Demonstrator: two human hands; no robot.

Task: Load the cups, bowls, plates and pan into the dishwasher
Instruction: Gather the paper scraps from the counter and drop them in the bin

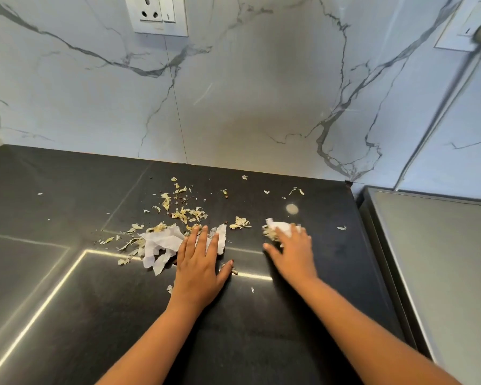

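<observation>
Dark stone countertop (67,273) was seen below a white marble-veined backsplash (247,93) carrying a wall socket (157,15). Dry food scraps (184,213) were scattered across it. The left hand (199,262) was laid flat, fingers straight, on torn white paper (161,243). The right hand (290,251) (blurred) was pressed over a second crumpled paper piece (279,227); its grip could not be told. No cups, bowls, plates, pan or dishwasher were visible.
</observation>
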